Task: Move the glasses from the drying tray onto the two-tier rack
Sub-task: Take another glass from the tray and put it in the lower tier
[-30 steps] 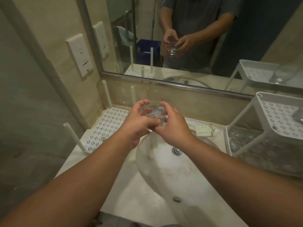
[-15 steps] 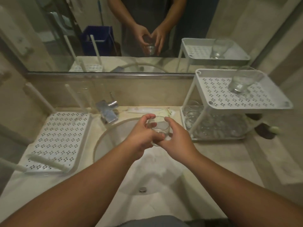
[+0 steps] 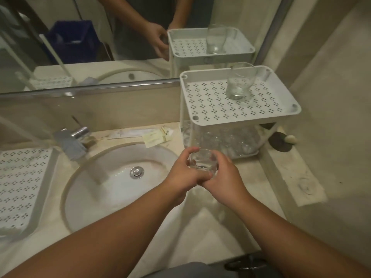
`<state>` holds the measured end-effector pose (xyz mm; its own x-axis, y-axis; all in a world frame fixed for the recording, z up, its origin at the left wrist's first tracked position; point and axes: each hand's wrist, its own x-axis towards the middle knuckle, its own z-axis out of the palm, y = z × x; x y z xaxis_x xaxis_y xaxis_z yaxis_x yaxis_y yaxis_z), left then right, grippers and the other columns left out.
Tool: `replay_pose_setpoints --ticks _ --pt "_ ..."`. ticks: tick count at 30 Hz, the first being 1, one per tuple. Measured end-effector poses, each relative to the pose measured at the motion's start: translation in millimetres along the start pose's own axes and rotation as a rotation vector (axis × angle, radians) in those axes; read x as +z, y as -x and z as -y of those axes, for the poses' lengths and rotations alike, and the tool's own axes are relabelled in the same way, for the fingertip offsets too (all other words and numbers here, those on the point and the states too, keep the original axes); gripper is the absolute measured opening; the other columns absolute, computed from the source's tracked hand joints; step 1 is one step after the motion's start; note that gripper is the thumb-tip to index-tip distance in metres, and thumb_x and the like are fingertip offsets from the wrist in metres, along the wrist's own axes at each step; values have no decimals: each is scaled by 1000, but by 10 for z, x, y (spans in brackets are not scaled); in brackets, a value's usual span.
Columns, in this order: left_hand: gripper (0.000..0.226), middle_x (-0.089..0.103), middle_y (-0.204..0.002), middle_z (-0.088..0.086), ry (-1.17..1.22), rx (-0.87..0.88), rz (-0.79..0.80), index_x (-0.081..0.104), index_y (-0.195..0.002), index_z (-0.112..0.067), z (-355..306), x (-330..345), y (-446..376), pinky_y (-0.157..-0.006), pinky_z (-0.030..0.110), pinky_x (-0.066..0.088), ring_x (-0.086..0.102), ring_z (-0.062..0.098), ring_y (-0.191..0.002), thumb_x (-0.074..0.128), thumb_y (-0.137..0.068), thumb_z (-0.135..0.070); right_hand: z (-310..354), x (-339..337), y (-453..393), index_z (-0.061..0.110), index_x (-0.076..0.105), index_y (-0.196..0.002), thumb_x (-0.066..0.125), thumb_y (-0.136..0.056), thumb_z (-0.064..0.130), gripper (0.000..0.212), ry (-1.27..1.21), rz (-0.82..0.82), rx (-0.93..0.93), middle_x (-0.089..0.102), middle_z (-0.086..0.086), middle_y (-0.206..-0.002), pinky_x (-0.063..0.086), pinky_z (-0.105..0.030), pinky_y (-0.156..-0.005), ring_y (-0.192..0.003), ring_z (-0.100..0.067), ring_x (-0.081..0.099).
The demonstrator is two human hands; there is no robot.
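1. Left hand (image 3: pixel 181 173) and right hand (image 3: pixel 222 175) both clasp one small glass (image 3: pixel 203 162), just before the two-tier rack (image 3: pixel 239 119).
2. Another glass (image 3: pixel 240 82) stands on its top tier; more fill the lower.

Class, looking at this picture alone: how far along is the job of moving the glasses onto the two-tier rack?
Done: one glass stands on the rack's top shelf, and more glasses crowd the lower tier. In hand: both the left hand and right hand hold a glass before the rack. Left: only shelving it; the visible part of the drying tray holds none.
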<state>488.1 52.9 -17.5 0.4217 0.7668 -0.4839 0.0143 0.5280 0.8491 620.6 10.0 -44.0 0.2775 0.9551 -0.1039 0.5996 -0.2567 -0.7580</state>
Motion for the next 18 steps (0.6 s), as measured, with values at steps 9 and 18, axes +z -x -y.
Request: replay_pose_setpoints --ticks 9,18 --pt "79 46 -138 1 -140 -8 16 48 -140 -43 108 620 -398 -94 37 51 57 24 -122 69 -67 -23 -529 -412 -250 29 39 -137 86 -61 35 89 37 -88 66 50 5 -129 37 -11 -70 -108 -11 56" --pt "70 60 -123 -7 -203 3 -377 41 -148 -32 205 653 -635 -42 6 38 61 -2 -68 60 -84 -15 -738 -435 -536 21 41 -138 84 -67 38 84 45 -178 43 49 -2 -134 44 -22 -83 -115 -16 54"
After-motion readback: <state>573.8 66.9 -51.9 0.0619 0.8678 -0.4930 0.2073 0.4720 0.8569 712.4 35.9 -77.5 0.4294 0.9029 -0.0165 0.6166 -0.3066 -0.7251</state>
